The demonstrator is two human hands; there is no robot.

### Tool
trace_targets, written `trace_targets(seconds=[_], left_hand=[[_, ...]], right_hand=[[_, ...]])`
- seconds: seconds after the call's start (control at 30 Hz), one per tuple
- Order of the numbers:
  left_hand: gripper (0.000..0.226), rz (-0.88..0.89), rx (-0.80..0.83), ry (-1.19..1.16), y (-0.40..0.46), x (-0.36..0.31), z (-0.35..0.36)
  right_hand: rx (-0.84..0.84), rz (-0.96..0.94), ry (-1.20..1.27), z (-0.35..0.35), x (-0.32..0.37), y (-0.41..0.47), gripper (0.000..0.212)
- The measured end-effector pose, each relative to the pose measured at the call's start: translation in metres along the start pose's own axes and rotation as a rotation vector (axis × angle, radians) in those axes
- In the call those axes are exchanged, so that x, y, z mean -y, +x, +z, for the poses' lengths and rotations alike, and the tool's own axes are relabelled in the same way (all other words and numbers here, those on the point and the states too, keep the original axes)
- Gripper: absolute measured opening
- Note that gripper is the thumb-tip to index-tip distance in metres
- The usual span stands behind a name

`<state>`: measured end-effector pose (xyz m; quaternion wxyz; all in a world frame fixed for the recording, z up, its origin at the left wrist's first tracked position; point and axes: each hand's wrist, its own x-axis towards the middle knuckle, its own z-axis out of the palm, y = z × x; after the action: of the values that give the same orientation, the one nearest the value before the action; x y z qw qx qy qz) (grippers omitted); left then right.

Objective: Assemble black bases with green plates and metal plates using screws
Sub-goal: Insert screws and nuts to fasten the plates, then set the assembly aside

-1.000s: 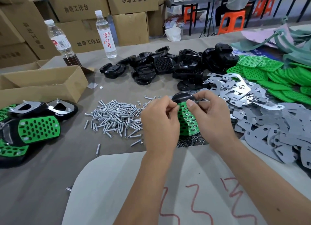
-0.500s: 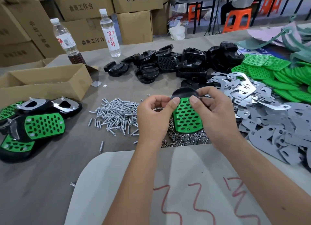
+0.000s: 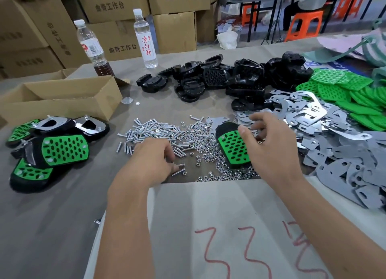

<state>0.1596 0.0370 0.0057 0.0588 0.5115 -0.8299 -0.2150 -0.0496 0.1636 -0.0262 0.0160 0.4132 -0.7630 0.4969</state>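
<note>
The left hand (image 3: 151, 160) reaches down into the near edge of the screw pile (image 3: 150, 132), its fingers curled and bunched, fingertips among the loose screws; whether they actually pinch one cannot be told. Two screws (image 3: 179, 170) lie just beside those fingertips. The right hand (image 3: 269, 151) holds the black base with its green plate (image 3: 232, 147), thumb pressed on the plate's upper right edge, the other fingers spread behind it over the metal plates (image 3: 302, 113). The base's lower end sits among the nuts (image 3: 211, 153), between the two hands. Finished assemblies (image 3: 62, 149) lie well left of the left fingers.
</note>
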Motion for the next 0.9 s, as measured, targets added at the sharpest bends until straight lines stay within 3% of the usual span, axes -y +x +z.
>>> trace_targets(seconds=[0.17, 0.3, 0.4, 0.5, 0.63, 0.7, 0.8, 0.9], left_hand=[[0.031, 0.008, -0.014, 0.018, 0.005, 0.002, 0.004], [0.029, 0.042, -0.095, -0.025, 0.005, 0.0, 0.006], [0.023, 0.195, -0.205, -0.386, 0.004, -0.02, 0.009], [0.02, 0.352, -0.168, -0.839, 0.0, -0.056, 0.022], [0.033, 0.08, -0.024, -1.434, -0.003, -0.084, 0.044], [0.041, 0.011, 0.087, -1.605, -0.004, -0.088, 0.048], [0.037, 0.0, 0.12, -1.628, -0.002, -0.093, 0.053], [0.037, -0.012, -0.131, -1.132, 0.002, -0.09, 0.059]], right_hand=[[-0.115, -0.071, 0.033, -0.006, 0.005, 0.001, 0.011], [-0.077, -0.201, 0.046, -0.006, 0.009, -0.002, 0.004], [0.017, -0.286, 0.116, -0.003, 0.014, -0.004, 0.004], [0.16, -0.315, 0.252, 0.001, 0.017, -0.005, 0.012], [0.339, -0.175, 0.588, -0.008, 0.015, -0.001, 0.021], [0.351, -0.114, 0.706, -0.012, 0.013, 0.001, 0.021], [0.305, -0.015, 0.787, -0.014, 0.01, 0.006, 0.009], [0.233, 0.019, 0.684, -0.021, 0.0, 0.014, 0.007]])
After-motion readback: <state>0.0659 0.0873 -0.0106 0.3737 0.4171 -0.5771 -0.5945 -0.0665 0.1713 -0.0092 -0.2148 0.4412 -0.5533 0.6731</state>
